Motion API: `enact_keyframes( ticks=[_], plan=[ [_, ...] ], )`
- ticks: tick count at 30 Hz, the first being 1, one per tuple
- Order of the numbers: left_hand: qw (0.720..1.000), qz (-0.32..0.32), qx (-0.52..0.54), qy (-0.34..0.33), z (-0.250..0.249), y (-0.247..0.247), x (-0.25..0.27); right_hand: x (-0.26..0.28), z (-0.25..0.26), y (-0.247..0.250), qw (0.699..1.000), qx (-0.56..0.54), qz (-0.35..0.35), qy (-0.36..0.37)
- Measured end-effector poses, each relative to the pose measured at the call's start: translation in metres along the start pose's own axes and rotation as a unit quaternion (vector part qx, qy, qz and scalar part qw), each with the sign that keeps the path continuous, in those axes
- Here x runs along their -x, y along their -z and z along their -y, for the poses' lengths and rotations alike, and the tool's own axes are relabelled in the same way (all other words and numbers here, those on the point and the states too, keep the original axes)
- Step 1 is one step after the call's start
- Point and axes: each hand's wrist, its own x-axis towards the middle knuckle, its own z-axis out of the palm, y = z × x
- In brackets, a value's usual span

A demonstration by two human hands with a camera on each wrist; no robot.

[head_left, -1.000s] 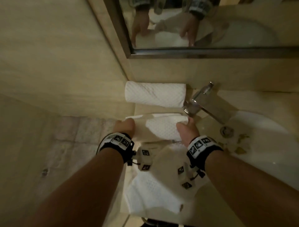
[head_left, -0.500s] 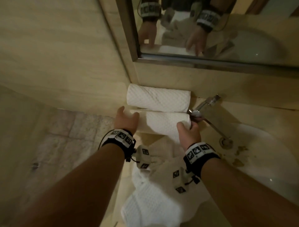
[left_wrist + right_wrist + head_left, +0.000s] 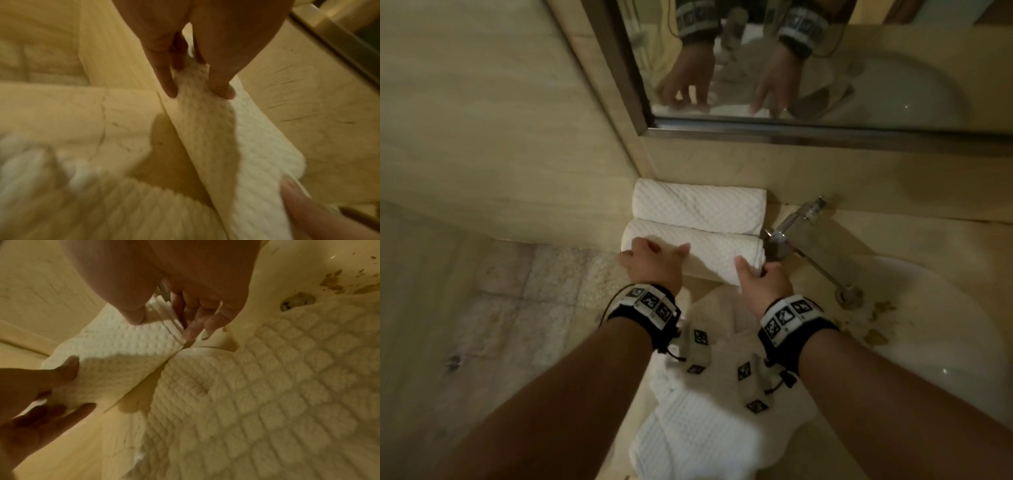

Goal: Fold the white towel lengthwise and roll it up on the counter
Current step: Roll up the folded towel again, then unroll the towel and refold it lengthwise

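Observation:
A rolled white towel (image 3: 715, 250) lies across the beige counter (image 3: 700, 287), its long side against a second rolled towel (image 3: 698, 209) by the wall. My left hand (image 3: 654, 253) grips the roll's left end; in the left wrist view the thumb and fingers of this hand (image 3: 198, 92) straddle the roll (image 3: 257, 146). My right hand (image 3: 753, 270) holds the right end. In the right wrist view my right hand (image 3: 164, 326) has its thumb on top of the roll (image 3: 115, 356), with its fingers over the layered end face.
A loose, crumpled white towel (image 3: 705, 428) lies on the counter below my wrists. A chrome faucet (image 3: 791, 233) stands just right of the roll, over a stained white sink (image 3: 945, 359). A mirror (image 3: 825, 68) hangs above, the wall and tiled floor (image 3: 517, 308) lie to the left.
Both hands have pushed the roll away from me to the second rolled towel at the wall. The flat tail of towel seen a second ago is now wound into the roll.

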Motion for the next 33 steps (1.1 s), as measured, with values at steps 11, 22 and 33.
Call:
enact_keyframes(
  ticks=[11,22,33],
  plan=[
    [0.987,0.061,-0.15,-0.01,-0.01,0.018,-0.013,-0.015,0.006,0.019,0.993,0.101,0.062,-0.011],
    [0.954,0.207,-0.161,-0.143,0.105,0.011,0.079,0.051,-0.074,0.063,0.903,0.379,0.177,0.098],
    [0.813,0.281,-0.374,-0.348,0.149,-0.021,0.148,0.092,-0.152,0.103,0.862,0.465,0.197,0.039]
  ],
)
